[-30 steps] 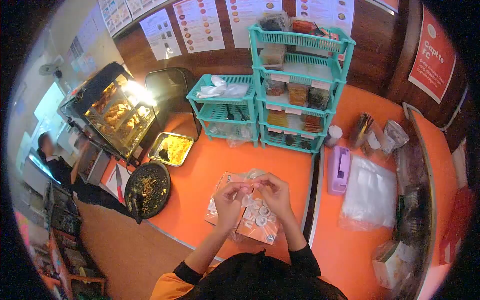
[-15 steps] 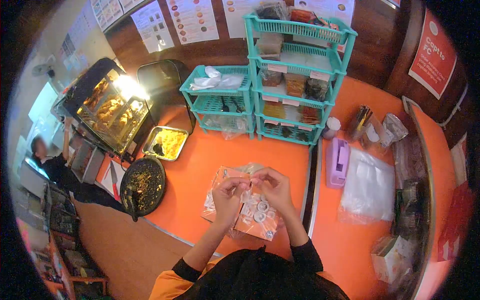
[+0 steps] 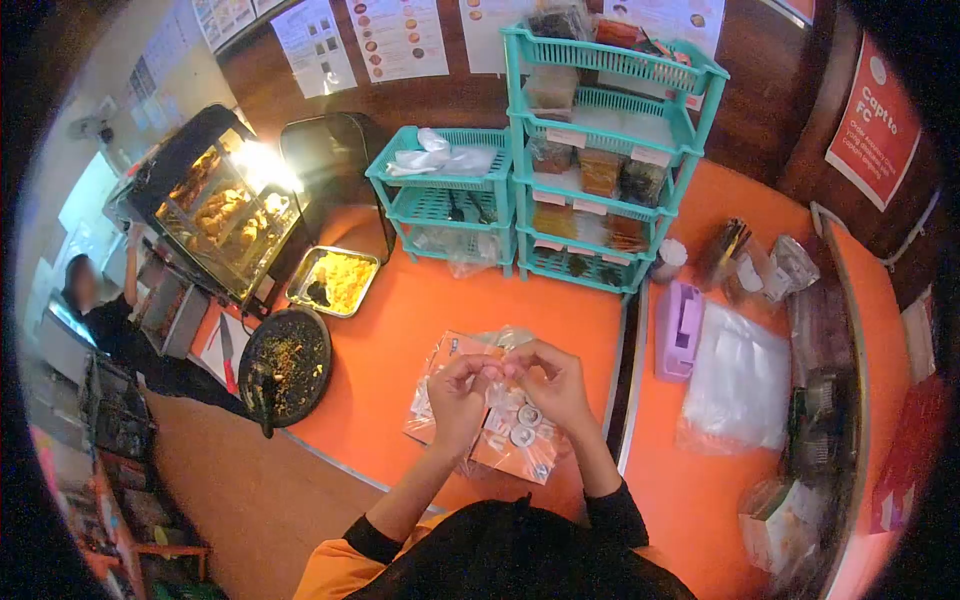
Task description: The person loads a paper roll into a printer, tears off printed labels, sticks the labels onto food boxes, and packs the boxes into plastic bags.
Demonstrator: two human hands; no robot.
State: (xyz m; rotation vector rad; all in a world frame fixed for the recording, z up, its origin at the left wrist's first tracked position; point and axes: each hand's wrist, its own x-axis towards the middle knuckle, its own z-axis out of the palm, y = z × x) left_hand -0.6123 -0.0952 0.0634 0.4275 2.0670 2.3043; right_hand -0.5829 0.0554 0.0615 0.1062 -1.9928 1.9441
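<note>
Two orange and white boxes in clear plastic (image 3: 515, 455) lie on the orange counter (image 3: 385, 380), right under my hands. My left hand (image 3: 461, 400) is closed in a pinch at the top of the plastic, its fingertips meeting those of the other hand. My right hand (image 3: 553, 388) pinches there as well, thumb and forefinger together. What sits between the fingertips is too small to make out. Round white shapes show on the box by my right wrist.
A stone mortar (image 3: 285, 366), a tray of yellow food (image 3: 336, 281) and a lit food warmer (image 3: 215, 205) stand left. Behind are teal racks (image 3: 590, 205). At right lie a purple dispenser (image 3: 679, 331) and plastic bags (image 3: 738, 380). A person (image 3: 110, 325) stands far left.
The view has shifted slightly. Both my hands stay pinched together over the boxes, with small finger movements. The person at the far left has raised an arm toward the food warmer.
</note>
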